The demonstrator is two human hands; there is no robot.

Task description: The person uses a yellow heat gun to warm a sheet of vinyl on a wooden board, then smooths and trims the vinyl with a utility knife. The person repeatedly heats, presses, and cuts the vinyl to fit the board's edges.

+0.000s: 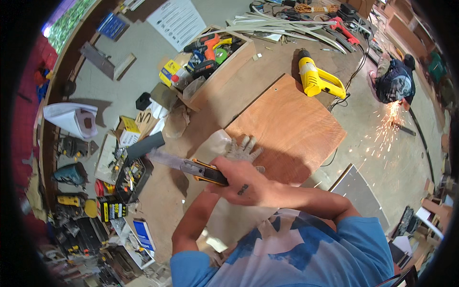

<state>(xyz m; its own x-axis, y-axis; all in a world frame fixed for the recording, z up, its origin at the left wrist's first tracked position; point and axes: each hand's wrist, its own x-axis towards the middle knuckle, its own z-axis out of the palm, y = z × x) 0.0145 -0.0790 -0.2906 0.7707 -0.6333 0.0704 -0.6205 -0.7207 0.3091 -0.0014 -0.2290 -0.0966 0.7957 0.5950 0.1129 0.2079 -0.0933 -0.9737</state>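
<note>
My right hand point(246, 184) is bare and closed around the orange-and-black handle of a long-bladed cutting tool point(201, 171). Its grey blade points left and is slightly blurred; whether it is a knife or a saw I cannot tell. Partly hidden behind that wrist, my left hand point(243, 149) wears a pale work glove. Its fingers lie spread on the near left edge of a reddish-brown wood board point(291, 129). Beside the glove, a pale sheet point(214, 146) sticks out to the left of the board.
A yellow heat gun point(315, 79) rests at the board's far edge. Beyond sits a wooden tool box point(224, 69); pale strips point(291, 28) lie at the back. Left is a black parts tray point(136, 179). On the right, a crouching person point(396, 81) works amid flying sparks.
</note>
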